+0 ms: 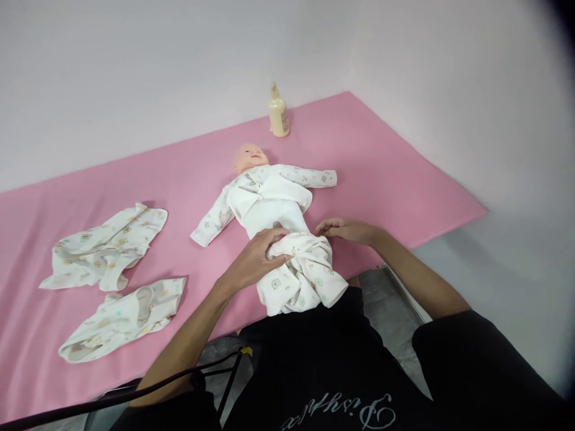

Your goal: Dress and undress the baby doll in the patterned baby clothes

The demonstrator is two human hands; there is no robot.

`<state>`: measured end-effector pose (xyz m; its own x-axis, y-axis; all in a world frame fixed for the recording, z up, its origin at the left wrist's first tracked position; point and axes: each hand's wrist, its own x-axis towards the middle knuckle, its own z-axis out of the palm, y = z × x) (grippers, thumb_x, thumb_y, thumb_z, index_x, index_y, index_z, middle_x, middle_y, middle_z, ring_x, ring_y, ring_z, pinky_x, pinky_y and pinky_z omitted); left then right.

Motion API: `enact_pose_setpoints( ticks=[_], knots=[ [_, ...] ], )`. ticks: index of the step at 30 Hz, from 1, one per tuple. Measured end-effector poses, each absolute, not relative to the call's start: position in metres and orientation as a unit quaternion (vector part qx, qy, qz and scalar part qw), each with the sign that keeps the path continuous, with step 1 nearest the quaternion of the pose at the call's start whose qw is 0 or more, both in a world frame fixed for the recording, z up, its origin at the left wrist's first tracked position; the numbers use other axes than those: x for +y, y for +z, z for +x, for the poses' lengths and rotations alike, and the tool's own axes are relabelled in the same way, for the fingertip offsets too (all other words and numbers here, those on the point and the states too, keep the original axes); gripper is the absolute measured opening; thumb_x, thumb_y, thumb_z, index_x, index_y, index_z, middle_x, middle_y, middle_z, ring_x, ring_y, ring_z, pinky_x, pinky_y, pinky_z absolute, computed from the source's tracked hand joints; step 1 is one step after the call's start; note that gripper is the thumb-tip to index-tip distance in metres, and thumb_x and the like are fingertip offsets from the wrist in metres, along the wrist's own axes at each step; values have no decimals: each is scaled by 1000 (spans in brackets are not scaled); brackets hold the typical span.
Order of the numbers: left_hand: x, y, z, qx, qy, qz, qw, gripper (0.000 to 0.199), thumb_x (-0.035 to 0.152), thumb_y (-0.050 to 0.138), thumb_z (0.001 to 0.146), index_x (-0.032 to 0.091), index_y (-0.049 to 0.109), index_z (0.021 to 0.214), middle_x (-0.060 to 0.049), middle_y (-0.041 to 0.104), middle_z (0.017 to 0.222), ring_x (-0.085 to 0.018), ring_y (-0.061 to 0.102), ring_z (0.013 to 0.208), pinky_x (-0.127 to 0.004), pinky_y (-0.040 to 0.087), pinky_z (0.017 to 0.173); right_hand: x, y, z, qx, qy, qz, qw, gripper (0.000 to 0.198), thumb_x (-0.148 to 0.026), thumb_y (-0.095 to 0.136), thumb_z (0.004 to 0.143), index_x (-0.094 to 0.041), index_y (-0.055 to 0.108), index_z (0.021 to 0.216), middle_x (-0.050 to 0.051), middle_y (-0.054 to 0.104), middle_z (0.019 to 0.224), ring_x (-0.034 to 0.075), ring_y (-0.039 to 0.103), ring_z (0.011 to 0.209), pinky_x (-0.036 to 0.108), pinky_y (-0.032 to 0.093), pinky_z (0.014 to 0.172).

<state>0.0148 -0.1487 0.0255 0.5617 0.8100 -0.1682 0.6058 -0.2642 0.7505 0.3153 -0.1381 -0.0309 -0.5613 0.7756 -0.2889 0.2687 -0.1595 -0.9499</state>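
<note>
A baby doll (251,158) lies on its back, its head away from me. It wears a white printed long-sleeved top (291,187), its front lying in loose folds above a plain white midsection (276,215). Bunched white printed baby pants (303,278) cover its lower body at the table's near edge; the legs are hidden. My left hand (260,256) is closed on the left side of the waistband, thumb and fingers pinching the cloth. At the waistband's right side, my right hand (344,230) has its curled fingertips on the fabric.
A cream-coloured pump bottle (279,115) stands behind the doll near the wall. To the left lie a printed white garment (105,245) and a second one (123,320), both on the pink table cover (395,179). A black cable (171,380) crosses the lower left.
</note>
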Motion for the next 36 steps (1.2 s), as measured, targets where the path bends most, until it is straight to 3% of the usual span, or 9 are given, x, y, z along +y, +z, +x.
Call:
enact_pose_setpoints(
  ticks=[7, 11, 14, 17, 23, 27, 36],
  knots=[
    [-166, 14, 0, 494, 191, 807, 260, 40, 52, 61, 91, 28, 59, 123, -3, 60, 121, -23, 50, 116, -41, 40, 104, -127, -36, 311, -655, 639, -382, 130, 35, -41, 70, 84, -21, 67, 113, 5, 68, 111, 19, 62, 97, 34, 49, 83],
    [-184, 3, -29, 558, 200, 712, 375, 40, 53, 61, 91, 26, 59, 120, -3, 61, 109, -17, 55, 95, -32, 47, 86, -125, -38, 311, -645, 666, -355, 121, 32, -35, 78, 76, -20, 67, 101, 3, 68, 102, 18, 62, 90, 31, 49, 78],
    [-197, -8, -47, 545, 170, 646, 506, 37, 50, 57, 93, 23, 60, 118, -4, 63, 104, -16, 57, 93, -31, 49, 85, -124, -40, 311, -633, 697, -318, 112, 29, -30, 79, 73, -19, 66, 96, 1, 67, 99, 17, 61, 90, 30, 49, 80],
    [-207, -14, -52, 526, 156, 624, 556, 36, 48, 56, 93, 21, 62, 117, -5, 64, 99, -18, 59, 91, -33, 51, 85, -123, -42, 312, -629, 718, -281, 101, 31, -27, 80, 71, -18, 65, 97, 1, 65, 98, 16, 60, 91, 30, 48, 82],
    [-211, -22, -43, 527, 172, 622, 552, 40, 46, 69, 80, 20, 65, 109, -6, 67, 93, -23, 62, 89, -35, 53, 79, -125, -38, 311, -654, 693, -289, 95, 26, -28, 81, 71, -19, 67, 91, 1, 67, 101, 18, 59, 97, 32, 46, 88],
    [-204, -28, -42, 553, 210, 615, 522, 30, 47, 63, 86, 19, 62, 98, -4, 66, 92, -20, 62, 86, -31, 52, 76, -129, -37, 308, -644, 696, -299, 107, 24, -31, 80, 74, -20, 66, 89, 0, 67, 95, 18, 60, 90, 32, 47, 83],
    [-184, -23, -39, 591, 265, 578, 496, 22, 37, 61, 88, 19, 55, 98, -2, 64, 90, -14, 60, 78, -24, 48, 66, -133, -55, 310, -665, 600, -394, 206, 29, -43, 71, 84, -19, 57, 91, 1, 62, 89, 15, 56, 80, 29, 44, 72]
  ],
)
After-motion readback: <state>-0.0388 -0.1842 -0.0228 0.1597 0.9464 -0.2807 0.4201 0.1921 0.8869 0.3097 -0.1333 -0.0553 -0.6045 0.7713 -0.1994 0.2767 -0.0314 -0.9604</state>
